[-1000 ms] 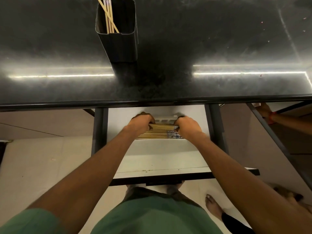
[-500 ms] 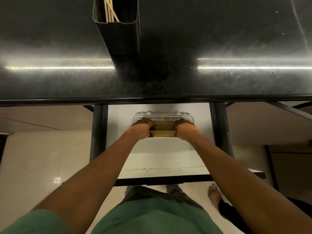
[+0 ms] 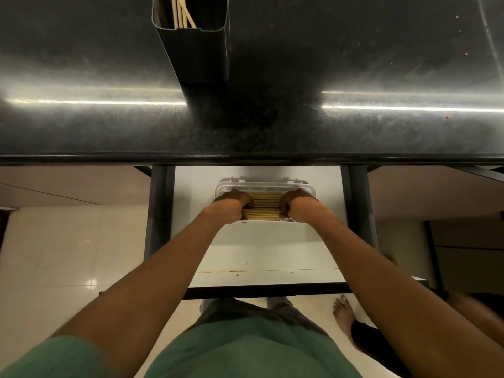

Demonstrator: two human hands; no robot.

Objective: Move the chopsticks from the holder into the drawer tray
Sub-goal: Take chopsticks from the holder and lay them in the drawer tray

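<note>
now, chopstick bundle (image 3: pixel 263 205) gripped at both ends inside the tray (image 3: pixel 261 184)
left hand (image 3: pixel 231 208) and right hand (image 3: pixel 299 208) each have fingers (image 3: pixel 246 202) curled tight round one end of the bundle, lying 9-to-3 across the white tray; tray sits at the 12 o'clock end of the open drawer (image 3: pixel 259 249); holder (image 3: pixel 199 55) stands on the bench (image 3: pixel 354 64) at 11 o'clock, loose chopsticks (image 3: pixel 181 12) leaning inside.

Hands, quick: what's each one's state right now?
Left hand: grips the left end of the pale wooden chopstick bundle.
Right hand: grips its right end.
</note>
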